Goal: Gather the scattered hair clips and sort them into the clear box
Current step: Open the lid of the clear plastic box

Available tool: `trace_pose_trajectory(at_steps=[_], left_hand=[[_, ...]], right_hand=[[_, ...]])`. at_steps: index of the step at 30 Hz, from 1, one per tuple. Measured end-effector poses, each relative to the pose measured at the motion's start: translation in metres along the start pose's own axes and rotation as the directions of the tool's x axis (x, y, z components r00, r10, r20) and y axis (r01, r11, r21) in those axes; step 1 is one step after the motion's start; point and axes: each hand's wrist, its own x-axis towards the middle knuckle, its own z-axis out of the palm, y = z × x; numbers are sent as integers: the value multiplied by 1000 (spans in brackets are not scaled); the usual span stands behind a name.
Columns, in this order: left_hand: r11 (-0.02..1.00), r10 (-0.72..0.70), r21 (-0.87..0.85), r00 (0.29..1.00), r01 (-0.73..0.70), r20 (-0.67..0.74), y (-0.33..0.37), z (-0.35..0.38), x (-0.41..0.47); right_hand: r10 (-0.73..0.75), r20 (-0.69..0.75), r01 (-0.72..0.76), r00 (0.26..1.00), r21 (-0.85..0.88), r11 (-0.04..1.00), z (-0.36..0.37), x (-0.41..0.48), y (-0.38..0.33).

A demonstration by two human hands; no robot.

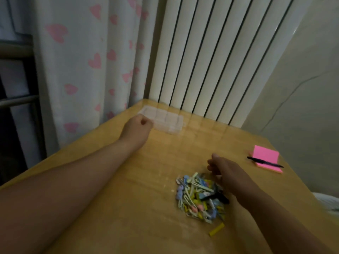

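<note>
A heap of several small hair clips point(199, 196) in blue, yellow, white, pink and black lies on the wooden table point(113, 208), right of centre. One yellow clip point(217, 231) lies apart, just in front of the heap. The clear box point(166, 119), divided into compartments, sits flat near the table's far corner. My left hand point(138, 128) is stretched out with fingers curled, touching the box's near-left edge; whether it grips the box is unclear. My right hand point(222, 168) hovers over the heap's far side, fingers bent downward and hidden from me.
A pink sticky-note pad point(266, 155) with a black pen point(265, 162) across it lies near the table's right edge. A white radiator point(211, 61) stands behind the table, a heart-print curtain point(88, 61) to the left. A dark metal frame point(16, 99) is at far left.
</note>
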Motion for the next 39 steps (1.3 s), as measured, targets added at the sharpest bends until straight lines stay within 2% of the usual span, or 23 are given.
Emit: trace_pose_trajectory(at_steps=[2, 4, 8, 12, 15, 17, 21, 24, 27, 29, 31, 36, 39], left_hand=[[998, -55, -15, 987, 53, -150, -19, -6, 31], [995, -101, -25, 977, 98, -187, -33, -8, 61], [984, -170, 50, 985, 169, 17, -45, 2, 96], [951, -93, 305, 987, 48, 132, -54, 14, 99], [974, -60, 223, 989, 29, 133, -54, 15, 97], [979, -9, 202, 991, -18, 131, -42, 19, 91], [959, 205, 153, 957, -239, 206, -2, 42, 58], [922, 306, 115, 876, -371, 372, 25, 62, 18], [856, 380, 105, 753, -507, 537, 42, 80, -22], [817, 387, 120, 691, -564, 610, 51, 92, -44], [819, 339, 139, 664, -557, 667, 60, 102, -61], [846, 221, 222, 696, -486, 683, 63, 109, -74], [819, 198, 268, 689, -507, 697, 68, 106, -73]], right_hand=[[-3, 27, 5, 1000, -83, 997, 7, 22, -20], [-25, 42, 32, 999, -192, 981, 20, 50, -37], [-72, 88, 95, 993, -285, 954, 49, 110, -66], [-105, 156, 142, 982, -247, 959, 72, 150, -84], [-101, 169, 139, 981, -236, 962, 77, 159, -86], [-98, 127, 123, 987, -212, 970, 65, 152, -82], [-124, -45, 116, 991, -149, 982, 10, 107, -49], [-202, -236, 166, 950, -165, 972, -32, 48, -5], [-205, -336, 140, 919, -207, 968, -66, -1, 39], [-189, -385, 99, 903, -242, 965, -83, -19, 64], [-174, -423, 72, 889, -247, 966, -91, -28, 81], [-152, -442, 10, 884, -307, 952, -87, -32, 108], [-158, -419, -4, 894, -360, 933, -88, -33, 112]])
